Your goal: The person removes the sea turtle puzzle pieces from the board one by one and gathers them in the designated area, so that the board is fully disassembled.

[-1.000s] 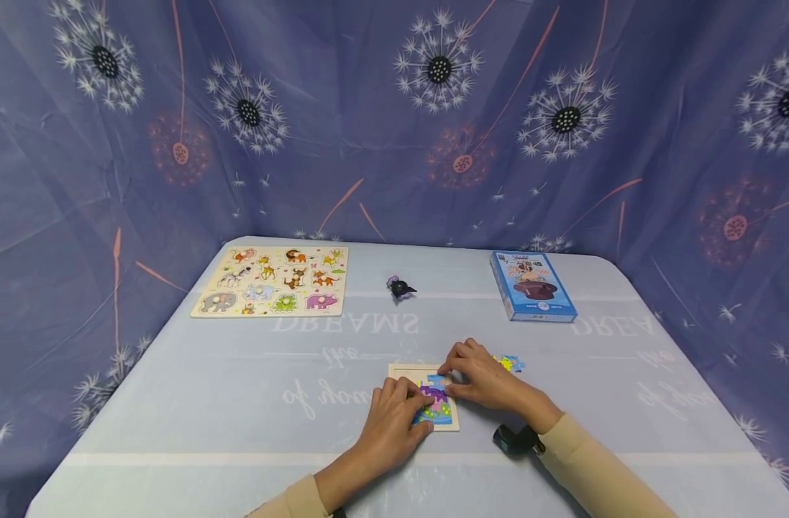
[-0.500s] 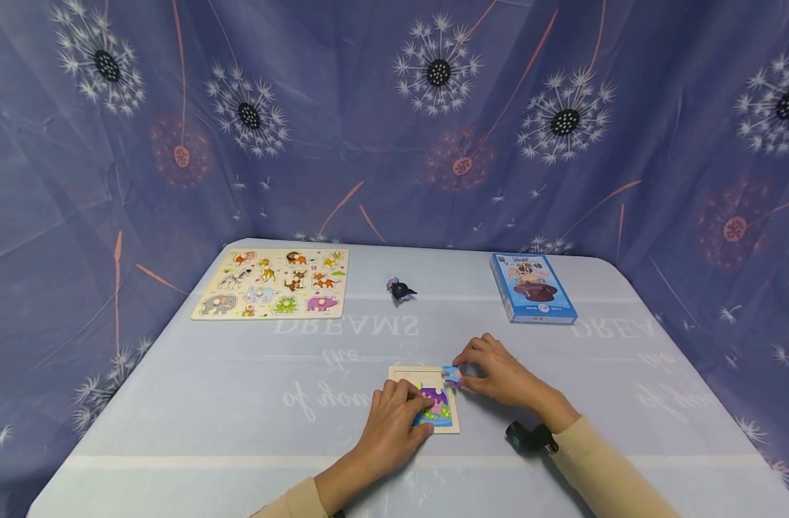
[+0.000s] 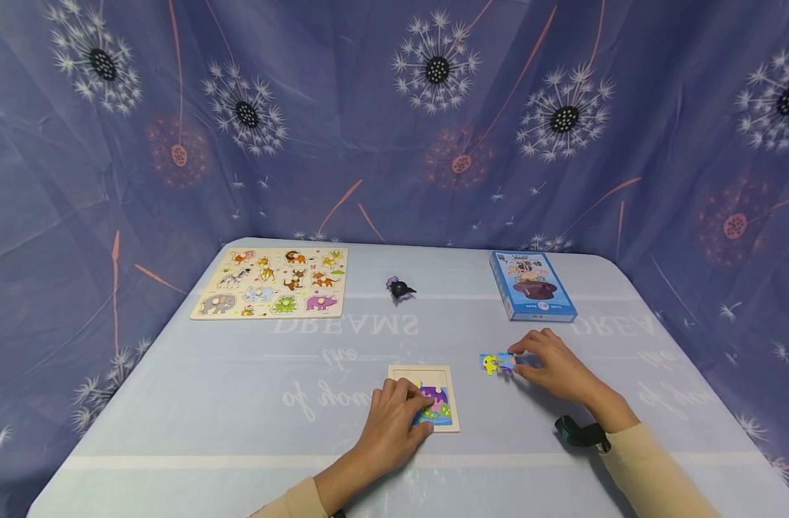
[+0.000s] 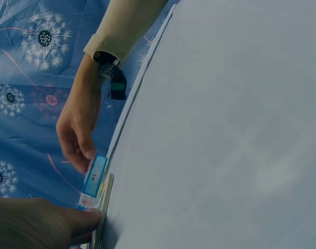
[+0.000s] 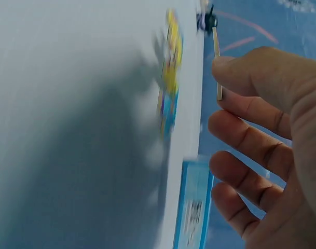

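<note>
My right hand (image 3: 552, 363) pinches a blue and pink jigsaw piece (image 3: 508, 362) between thumb and fingers. Its thin wooden edge (image 5: 219, 88) faces the right wrist camera. Just left of it a yellow and blue jigsaw piece (image 3: 490, 364) lies on the table; in the right wrist view the yellow pieces (image 5: 170, 72) look blurred. My left hand (image 3: 394, 424) rests on a small wooden puzzle tray (image 3: 455, 421), fingers over the picture and thumb at the near edge. Purple, pink and green pieces (image 3: 441, 406) fill its lower part, partly hidden by that hand.
An animal knob puzzle board (image 3: 267, 284) lies at the back left. A small black and purple object (image 3: 400, 289) sits at the back middle. A blue box (image 3: 533, 285) lies at the back right. Behind the table (image 3: 206, 403) hangs a dandelion-patterned curtain (image 3: 342, 108).
My right hand has lifted the blue and pink piece out of the tray's upper right and carried it right, beside the yellow piece. The left hand has stayed on the tray.
</note>
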### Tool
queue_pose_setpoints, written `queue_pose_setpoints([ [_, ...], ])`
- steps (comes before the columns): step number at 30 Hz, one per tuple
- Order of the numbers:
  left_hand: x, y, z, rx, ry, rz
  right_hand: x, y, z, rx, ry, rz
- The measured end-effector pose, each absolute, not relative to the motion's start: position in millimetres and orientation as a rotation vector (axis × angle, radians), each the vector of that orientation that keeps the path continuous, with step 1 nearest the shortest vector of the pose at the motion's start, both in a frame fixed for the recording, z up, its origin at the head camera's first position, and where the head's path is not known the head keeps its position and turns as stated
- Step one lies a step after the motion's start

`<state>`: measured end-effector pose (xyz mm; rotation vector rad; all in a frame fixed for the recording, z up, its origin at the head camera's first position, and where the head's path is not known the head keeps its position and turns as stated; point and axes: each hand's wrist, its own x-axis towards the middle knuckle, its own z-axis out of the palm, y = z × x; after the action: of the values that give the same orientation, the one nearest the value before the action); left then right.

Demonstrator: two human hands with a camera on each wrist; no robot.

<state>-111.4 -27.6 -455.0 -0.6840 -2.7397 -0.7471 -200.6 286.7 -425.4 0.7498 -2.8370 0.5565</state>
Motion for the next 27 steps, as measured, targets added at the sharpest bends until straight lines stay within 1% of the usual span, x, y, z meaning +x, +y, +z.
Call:
queue_pose_setpoints([
  [6, -111.7, -27.6, -454.8, -0.677, -2.757, -0.75, -200.9, 312.9, -427.0, 0.665, -2.886, 0.524],
  [12, -111.8, -27.4, -455.0, -0.677, -2.768, -0.751, -201.7, 327.3, -430.8, 0.601, -2.939, 0.519],
  [19, -111.9, -26.8, -454.7, -0.676, -2.774, -0.747, -203.4, 337.1, -437.5, 0.579, -2.945, 0.524],
  [27, -111.7, -26.5, -454.4, -0.673, -2.775, -0.761, -204.4, 337.4, -438.3, 0.557, -2.983, 0.54],
])
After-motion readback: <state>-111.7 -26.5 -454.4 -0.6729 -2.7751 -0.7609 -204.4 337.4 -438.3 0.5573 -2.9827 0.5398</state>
